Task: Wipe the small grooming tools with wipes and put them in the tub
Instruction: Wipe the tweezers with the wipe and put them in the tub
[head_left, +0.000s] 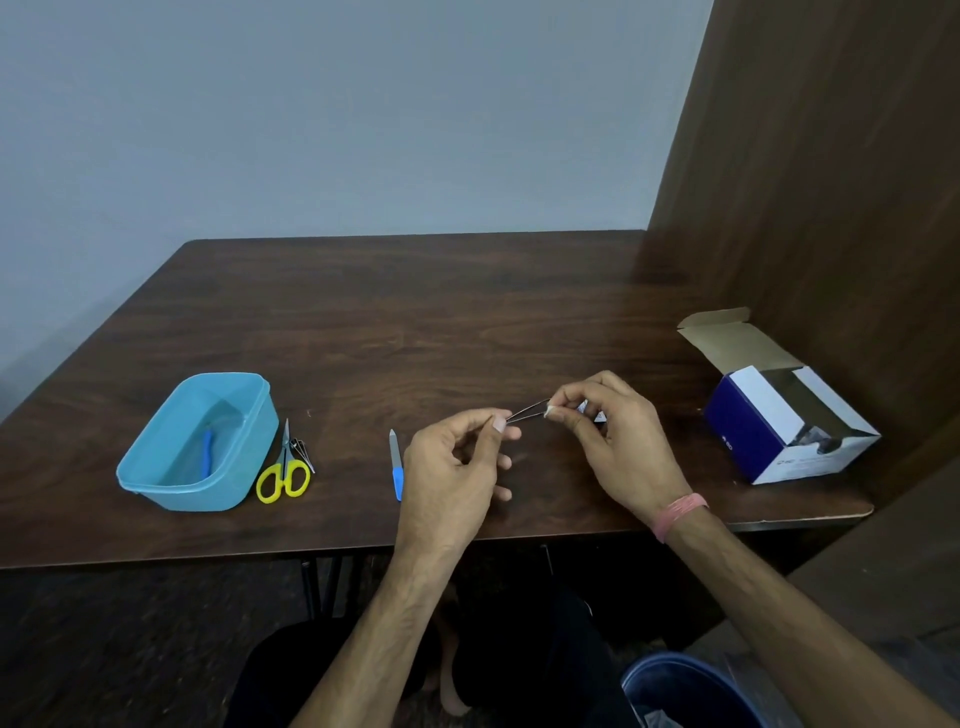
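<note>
Dark wood table (363, 322) fills the room's corner, with a grey wall behind and a wood panel rising at 3 o'clock. Both hands work just above its near middle. The left hand (452, 462) pinches 1 end of thin metal tweezers (527, 409) between thumb and forefinger; the right hand (608, 431) pinches the other end through a small white wipe (586, 408), fingers curled round it. The tool hangs between them, off the table.

I judge the wiping step is in hand. Next, it seems, comes a rub along the tweezers, then a carry to the blue tub (156, 467) at 9 o'clock, where 1 blue-handled tool (208, 451) already lies. That carry calls for the left hand to keep its pinch and cross over the file (396, 462) at about 8 o'clock of the hands.

Yellow scissors (283, 475) and a small metal clipper (301, 449) lie just beside the tub's right wall, unwiped by the look of it. An open box (779, 415) sits at 3 o'clock, near the table's right edge. The near edge runs close under the wrists, so a dropped tool could slip off. Open tabletop lies toward 12 o'clock, and between file and scissors.
</note>
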